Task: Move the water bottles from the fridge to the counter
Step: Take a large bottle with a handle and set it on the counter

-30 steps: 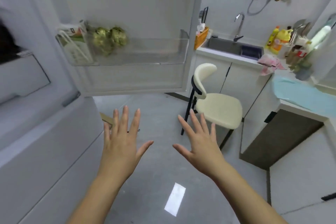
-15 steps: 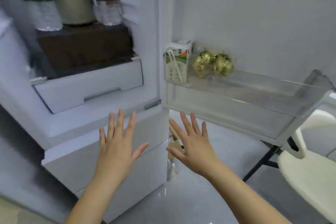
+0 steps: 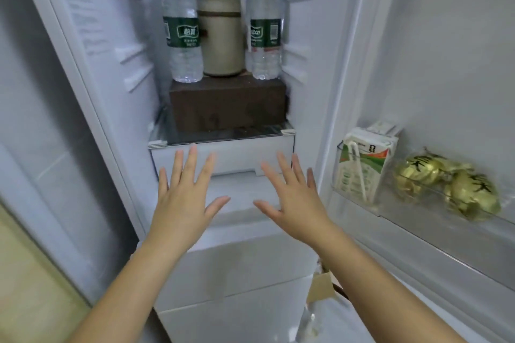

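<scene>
Above both hands, two water bottles (image 3: 182, 33) stand on brown box (image 3: 227, 103) inside fridge (image 3: 117, 69); left hand (image 3: 182, 199) and right hand (image 3: 296, 202) spread flat, empty, apart from bottles.

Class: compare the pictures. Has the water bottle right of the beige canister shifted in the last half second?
No. The right water bottle still stands on the brown box beside the beige canister, exactly as before; only the camera turned.

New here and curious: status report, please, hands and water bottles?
Left hand and right hand open, empty. Left water bottle and right water bottle upright on brown box, untouched. Beige canister between them, nothing in front.
</scene>
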Available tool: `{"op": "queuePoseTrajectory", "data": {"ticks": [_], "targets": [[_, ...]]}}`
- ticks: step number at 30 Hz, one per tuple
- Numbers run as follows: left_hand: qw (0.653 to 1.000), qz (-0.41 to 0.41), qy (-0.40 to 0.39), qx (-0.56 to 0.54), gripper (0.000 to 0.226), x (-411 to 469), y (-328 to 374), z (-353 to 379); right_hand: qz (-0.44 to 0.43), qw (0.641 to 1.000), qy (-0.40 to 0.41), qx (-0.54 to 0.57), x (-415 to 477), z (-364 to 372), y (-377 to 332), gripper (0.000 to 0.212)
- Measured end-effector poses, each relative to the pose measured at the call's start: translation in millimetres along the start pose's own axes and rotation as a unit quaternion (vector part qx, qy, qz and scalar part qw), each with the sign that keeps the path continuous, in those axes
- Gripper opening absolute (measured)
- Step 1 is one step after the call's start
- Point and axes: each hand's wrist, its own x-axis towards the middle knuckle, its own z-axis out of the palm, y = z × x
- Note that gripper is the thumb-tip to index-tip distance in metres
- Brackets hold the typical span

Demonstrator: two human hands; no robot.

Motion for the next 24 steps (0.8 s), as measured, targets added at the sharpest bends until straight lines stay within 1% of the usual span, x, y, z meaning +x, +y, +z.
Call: {"op": "queuePoseTrajectory", "data": {"ticks": [6,12,17,21,24], "targets": [[0.999,-0.025,0.048,-0.002,0.082,85,-42,3,-0.009,0.998,0.056,0.006,95,-12,-14,0.078],[0.997,-0.036,0.066,-0.004,0.080,177,-73,4,0.011,0.995,0.100,0.000,195,-25,-20,0.076],[0.995,-0.055,0.077,0.012,0.078,235,-93,8,0.052,0.993,0.101,-0.020,266,-37,-15,0.074],[0.991,-0.103,0.083,-0.017,0.084,269,-105,6,0.042,0.992,0.113,-0.028,310,-42,-16,0.070],[0.978,-0.145,0.118,-0.091,0.095,291,-112,6,0.024,0.992,0.121,-0.022,337,-41,-14,0.068]]}}
